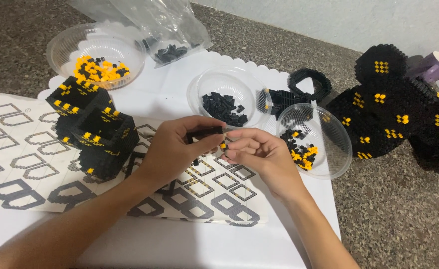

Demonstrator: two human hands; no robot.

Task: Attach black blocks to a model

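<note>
Two hands meeting above the instruction sheet: left hand pinching a short black brick strip, right hand closed on a tiny yellow brick just below it. Three clear bowls of bricks near, black cubes at left.

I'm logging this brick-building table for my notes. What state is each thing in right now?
left hand: pinching a black brick strip
right hand: pinching a small yellow brick by the strip
left bowl: upright, holds yellow and black bricks
middle bowl: upright, holds black bricks
right bowl: tilted, few bricks inside
plastic bag: open, black bricks inside
instruction sheet: spread flat
black-and-yellow block stack: partly built, open-topped
</note>
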